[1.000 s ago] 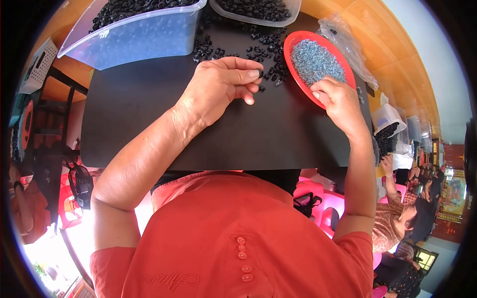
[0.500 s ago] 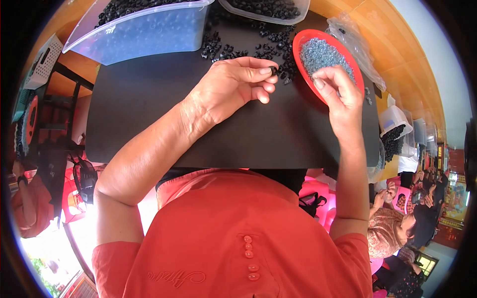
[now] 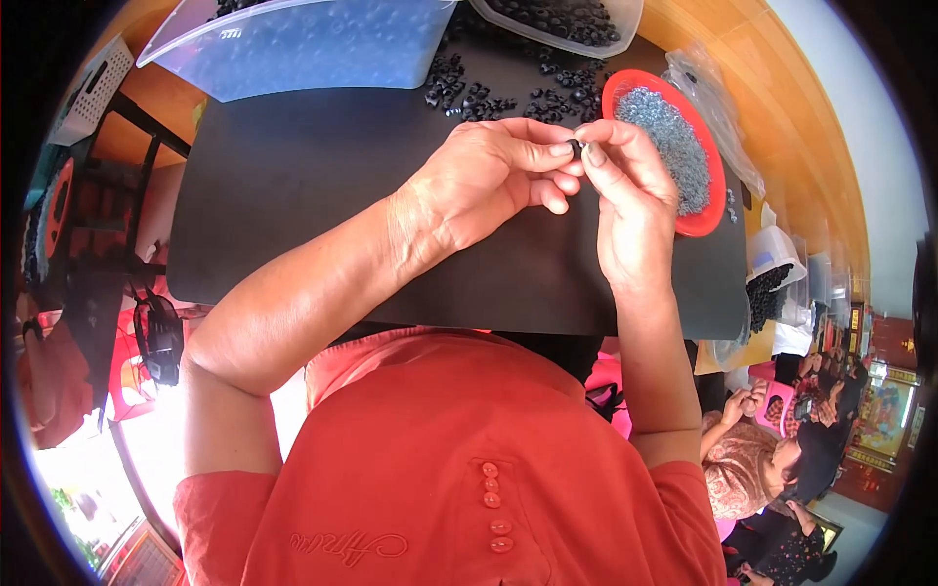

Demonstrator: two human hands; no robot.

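My left hand [image 3: 469,181] pinches a small black plastic part [image 3: 574,149] between thumb and forefinger above the table. Its other fingers curl loosely below. Against the black part, the closed thumb and forefinger of my right hand [image 3: 630,200] come together; a pale speck shows there, too small to name. Just right of that hand stands a red oval bowl [image 3: 716,161] holding many tiny translucent grey-blue pieces [image 3: 682,161]. Loose black parts [image 3: 479,105] are scattered on the dark table [image 3: 293,186] beyond my hands.
At the far left of the table stands a large translucent bin [image 3: 332,59] with black parts, and a clear tub [image 3: 576,39] of them sits beside it. A crumpled clear bag [image 3: 705,93] lies behind the bowl. Another person [image 3: 747,464] sits at the right.
My right hand has moved left from over the red bowl to meet the black part in my left hand. The left hand has shifted slightly right in the picture, still holding the part.
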